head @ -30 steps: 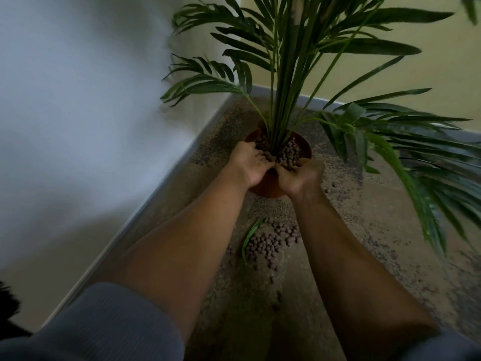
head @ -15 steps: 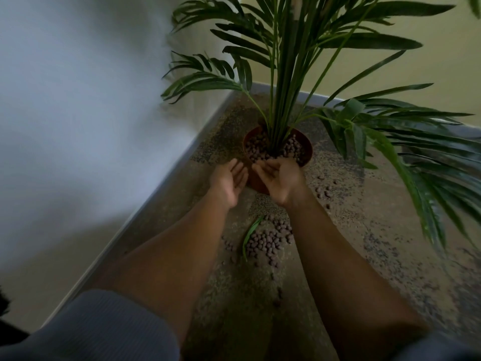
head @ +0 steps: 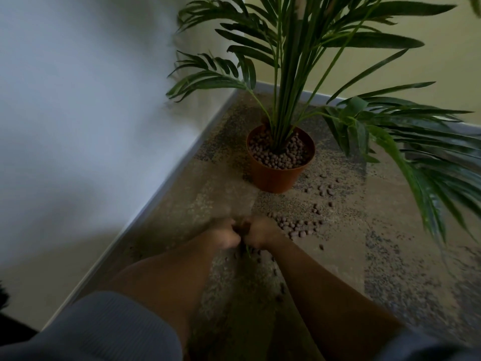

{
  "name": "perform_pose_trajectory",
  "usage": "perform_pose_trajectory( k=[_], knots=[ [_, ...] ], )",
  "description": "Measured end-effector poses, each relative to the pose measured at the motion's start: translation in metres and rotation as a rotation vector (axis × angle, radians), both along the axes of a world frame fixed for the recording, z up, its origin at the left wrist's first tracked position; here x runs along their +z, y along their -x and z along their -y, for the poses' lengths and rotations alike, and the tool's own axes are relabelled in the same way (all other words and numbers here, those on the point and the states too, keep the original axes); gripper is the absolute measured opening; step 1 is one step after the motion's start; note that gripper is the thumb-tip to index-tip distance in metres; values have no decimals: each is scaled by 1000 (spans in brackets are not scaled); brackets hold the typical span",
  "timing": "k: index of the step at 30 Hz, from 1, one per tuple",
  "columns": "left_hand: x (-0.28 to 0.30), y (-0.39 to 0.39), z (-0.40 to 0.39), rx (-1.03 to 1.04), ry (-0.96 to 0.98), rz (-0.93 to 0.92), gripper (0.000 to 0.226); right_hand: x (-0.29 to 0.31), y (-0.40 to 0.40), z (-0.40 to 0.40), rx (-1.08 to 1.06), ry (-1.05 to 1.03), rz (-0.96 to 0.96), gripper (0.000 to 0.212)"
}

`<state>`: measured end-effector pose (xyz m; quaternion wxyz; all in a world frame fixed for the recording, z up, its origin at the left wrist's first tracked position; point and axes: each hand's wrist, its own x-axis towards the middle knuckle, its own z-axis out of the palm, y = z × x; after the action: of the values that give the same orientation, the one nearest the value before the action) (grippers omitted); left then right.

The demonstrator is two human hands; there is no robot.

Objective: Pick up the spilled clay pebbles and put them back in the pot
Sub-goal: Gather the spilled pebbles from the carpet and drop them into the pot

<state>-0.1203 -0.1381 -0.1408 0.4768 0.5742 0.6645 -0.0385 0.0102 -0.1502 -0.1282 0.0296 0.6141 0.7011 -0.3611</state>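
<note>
Both hands (head: 240, 234) now down from pot (head: 276, 178) to spilled pebbles (head: 294, 226).

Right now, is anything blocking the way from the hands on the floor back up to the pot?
Nothing visible does. The left hand and right hand are low on the carpet by the spilled pebbles; only bare carpet lies between them and the pot. The palm fronds arch above and to the right, off that path.

Matt pebbles (head: 294, 226), speckled rough floor (head: 390, 256)
</note>
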Motion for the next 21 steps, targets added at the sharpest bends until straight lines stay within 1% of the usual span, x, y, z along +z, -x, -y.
perform_pose_trajectory(
  k=[2,3,5,7,9,11,12,15,16,18,21],
  knots=[
    [-1,-1,6,-146,-29,-120,48,0,7,6,103,-21,32,29],
    [-4,0,8,-187,-33,-169,56,-1,9,8,137,-30,49,31],
    [-11,5,11,-250,-43,-237,80,-4,11,13,182,-50,72,36],
    [-13,9,16,-314,-55,-288,97,-14,14,16,176,-30,68,41],
    [-15,11,20,-364,-91,-317,101,-22,16,19,169,-33,56,42],
    [-19,13,24,-375,-146,-308,97,-26,16,24,175,-57,50,39],
    [-22,15,24,-371,-173,-292,90,-26,15,26,184,-74,52,38],
    [-24,19,25,-314,-173,-228,45,-31,14,27,175,-121,16,36],
    [-23,20,25,-305,-170,-223,36,-32,14,27,181,-122,10,36],
    [-22,20,26,-297,-172,-216,28,-33,15,28,206,-133,2,36],
    [-23,20,28,-280,-189,-197,24,-34,13,29,224,-178,7,33]
  ],
)
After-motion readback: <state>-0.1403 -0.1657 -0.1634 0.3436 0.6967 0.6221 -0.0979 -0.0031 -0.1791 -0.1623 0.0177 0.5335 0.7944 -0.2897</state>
